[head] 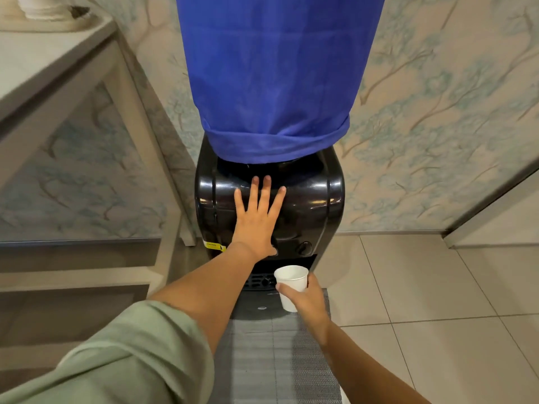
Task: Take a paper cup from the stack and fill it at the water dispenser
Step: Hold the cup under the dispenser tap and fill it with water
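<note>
A black water dispenser (315, 199) stands against the wall, its bottle under a blue cloth cover (274, 77). My left hand (256, 220) lies flat on the dispenser's top front, fingers spread, with the thumb down by the left tap button. My right hand (306, 298) holds a white paper cup (290, 282) upright in front of the tap recess, just right of the drip grille (258, 281). The cup looks empty. A round tap knob (304, 247) sits above the cup. The stack of paper cups (43, 7) stands on the table at the top left.
A pale table (58, 71) with a lower shelf stands left of the dispenser. A grey ribbed mat (277, 360) lies on the tiled floor (437, 287) before it. Patterned wallpaper covers the wall, and a door frame edge (495, 205) runs at the right.
</note>
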A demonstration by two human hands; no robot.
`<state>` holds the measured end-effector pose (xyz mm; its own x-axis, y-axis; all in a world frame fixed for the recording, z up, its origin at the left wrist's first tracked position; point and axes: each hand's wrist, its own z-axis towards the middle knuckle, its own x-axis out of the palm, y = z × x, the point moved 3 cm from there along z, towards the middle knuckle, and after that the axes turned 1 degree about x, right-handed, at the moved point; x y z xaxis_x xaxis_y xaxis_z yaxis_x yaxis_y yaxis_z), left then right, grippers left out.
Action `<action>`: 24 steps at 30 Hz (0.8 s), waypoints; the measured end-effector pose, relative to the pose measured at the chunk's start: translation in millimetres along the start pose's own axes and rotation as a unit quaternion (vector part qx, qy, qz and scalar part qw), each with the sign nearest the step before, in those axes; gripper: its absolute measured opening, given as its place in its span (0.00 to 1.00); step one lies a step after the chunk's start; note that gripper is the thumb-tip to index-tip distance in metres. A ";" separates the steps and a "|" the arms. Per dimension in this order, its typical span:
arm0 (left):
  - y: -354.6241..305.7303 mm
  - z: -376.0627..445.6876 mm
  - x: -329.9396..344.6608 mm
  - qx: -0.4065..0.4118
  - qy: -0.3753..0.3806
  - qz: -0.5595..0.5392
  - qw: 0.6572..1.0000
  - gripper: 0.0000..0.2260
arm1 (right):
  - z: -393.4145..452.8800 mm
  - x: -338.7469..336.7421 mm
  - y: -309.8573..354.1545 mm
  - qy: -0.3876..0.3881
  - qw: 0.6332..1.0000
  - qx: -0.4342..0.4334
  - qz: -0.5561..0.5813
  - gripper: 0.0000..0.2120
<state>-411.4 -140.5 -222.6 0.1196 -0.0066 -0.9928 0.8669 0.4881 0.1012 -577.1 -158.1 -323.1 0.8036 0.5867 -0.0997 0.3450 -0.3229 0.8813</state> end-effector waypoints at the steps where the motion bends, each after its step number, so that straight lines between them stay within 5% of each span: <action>1: 0.5 1.2 2.9 0.003 -0.003 -0.002 1.000 0.68 | 5.9 0.9 -4.9 -0.008 1.000 -0.003 -0.021 0.29; 6: 1.7 4.0 12.7 0.002 -0.021 0.003 1.000 0.69 | 30.5 16.1 -23.6 -0.013 0.991 -0.019 -0.132 0.43; 13: 1.4 4.9 14.2 -0.001 -0.037 0.021 0.999 0.67 | 53.0 35.2 -28.4 -0.002 0.992 -0.006 -0.124 0.31; 24: 1.4 7.4 17.0 0.000 -0.064 0.026 0.998 0.67 | 74.9 57.1 -21.7 -0.019 0.991 0.020 -0.134 0.25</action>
<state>-404.6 -146.4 -238.9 0.2248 -0.0935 -0.9699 0.8580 0.4908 0.1515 -502.4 -173.3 -382.6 0.6979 0.6271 -0.3459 0.5674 -0.1894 0.8014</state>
